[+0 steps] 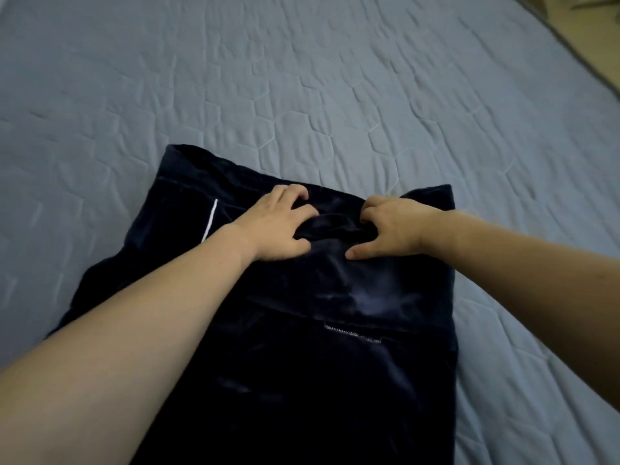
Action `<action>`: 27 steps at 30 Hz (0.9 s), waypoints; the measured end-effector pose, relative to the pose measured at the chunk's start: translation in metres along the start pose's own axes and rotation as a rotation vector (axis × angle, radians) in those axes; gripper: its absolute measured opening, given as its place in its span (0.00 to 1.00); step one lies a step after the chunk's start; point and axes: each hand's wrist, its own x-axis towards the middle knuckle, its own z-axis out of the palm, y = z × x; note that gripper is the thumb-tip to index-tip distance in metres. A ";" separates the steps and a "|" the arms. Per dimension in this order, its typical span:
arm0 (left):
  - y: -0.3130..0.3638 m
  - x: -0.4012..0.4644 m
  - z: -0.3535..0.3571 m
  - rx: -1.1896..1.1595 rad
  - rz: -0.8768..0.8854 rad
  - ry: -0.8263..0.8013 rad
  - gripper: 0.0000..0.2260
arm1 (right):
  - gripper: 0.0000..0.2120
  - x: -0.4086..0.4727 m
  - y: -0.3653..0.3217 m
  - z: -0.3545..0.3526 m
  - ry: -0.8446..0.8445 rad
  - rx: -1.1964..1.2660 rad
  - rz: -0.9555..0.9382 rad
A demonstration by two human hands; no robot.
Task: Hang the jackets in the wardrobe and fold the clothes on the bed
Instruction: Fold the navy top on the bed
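We are folding the navy garment [335,297] on the bed [302,78]: left hand [278,226] and right hand [392,226] bunch its far-edge cloth in curled fingers; next, probably, we draw that edge toward us.

Garment [335,330] lies on the bed [302,78], both hands side by side upon it

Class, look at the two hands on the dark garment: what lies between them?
In the head view, a bunched ridge of the navy garment lies between the left hand and right hand.
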 end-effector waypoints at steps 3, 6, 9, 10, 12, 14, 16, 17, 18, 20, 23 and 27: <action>0.013 -0.005 -0.026 0.054 -0.021 -0.110 0.22 | 0.44 -0.008 -0.004 0.000 -0.038 0.087 0.038; 0.034 -0.001 -0.059 0.056 0.090 -0.009 0.11 | 0.43 -0.008 -0.006 -0.017 -0.119 0.321 0.048; 0.039 -0.007 -0.076 -0.035 0.144 -0.004 0.10 | 0.40 -0.004 -0.004 -0.034 -0.193 0.468 0.065; 0.038 -0.012 -0.079 -0.070 0.141 -0.025 0.10 | 0.41 -0.004 -0.005 -0.038 -0.233 0.405 0.090; 0.032 -0.018 -0.084 -0.116 0.110 -0.076 0.10 | 0.46 -0.003 -0.004 -0.042 -0.269 0.241 0.123; 0.023 -0.021 -0.087 -0.071 0.040 -0.162 0.13 | 0.50 -0.004 -0.008 -0.042 -0.227 0.041 0.082; 0.014 -0.022 -0.086 0.056 -0.045 -0.272 0.18 | 0.46 -0.008 -0.014 -0.037 -0.163 -0.094 -0.040; 0.012 -0.020 -0.084 0.150 -0.077 -0.322 0.18 | 0.42 -0.010 -0.018 -0.035 -0.138 -0.124 -0.097; 0.010 -0.018 -0.082 0.239 -0.107 -0.367 0.18 | 0.38 -0.012 -0.021 -0.033 -0.115 -0.143 -0.141; 0.006 -0.013 -0.082 0.375 -0.193 -0.457 0.21 | 0.32 -0.018 -0.027 -0.030 -0.071 -0.224 -0.202; -0.004 -0.012 -0.086 0.527 -0.350 -0.567 0.29 | 0.25 -0.023 -0.034 -0.024 0.054 -0.443 -0.286; -0.011 -0.015 -0.085 0.681 -0.369 -0.320 0.19 | 0.22 -0.023 -0.041 -0.014 0.149 -0.592 -0.311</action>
